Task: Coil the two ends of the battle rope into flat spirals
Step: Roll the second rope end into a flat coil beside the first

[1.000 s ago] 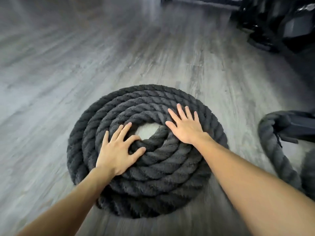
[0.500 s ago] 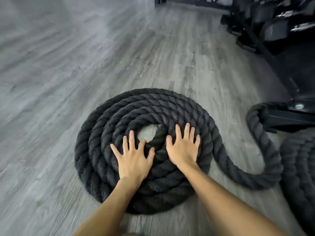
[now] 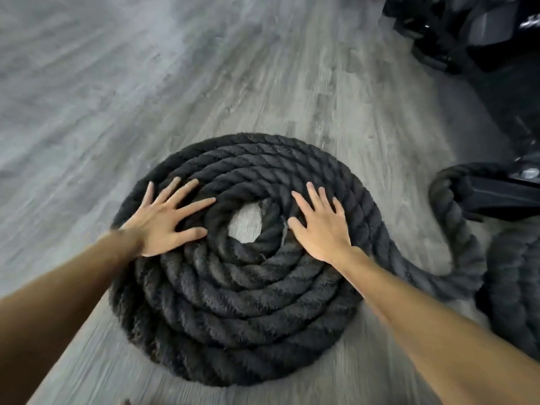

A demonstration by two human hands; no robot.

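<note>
Two grips apart: left hand (image 3: 163,222) and right hand (image 3: 321,228) palm-down on the rope spiral (image 3: 248,311), fingers (image 3: 195,205) straight and splayed.

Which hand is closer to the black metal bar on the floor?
Right. The right hand lies flat on the rope coil's right side, the side facing the metal bar. The left hand lies flat on the coil's left side, farther away.

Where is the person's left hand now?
In the head view, the left hand lies flat on the left side of the rope coil, opposite the right hand.
</note>
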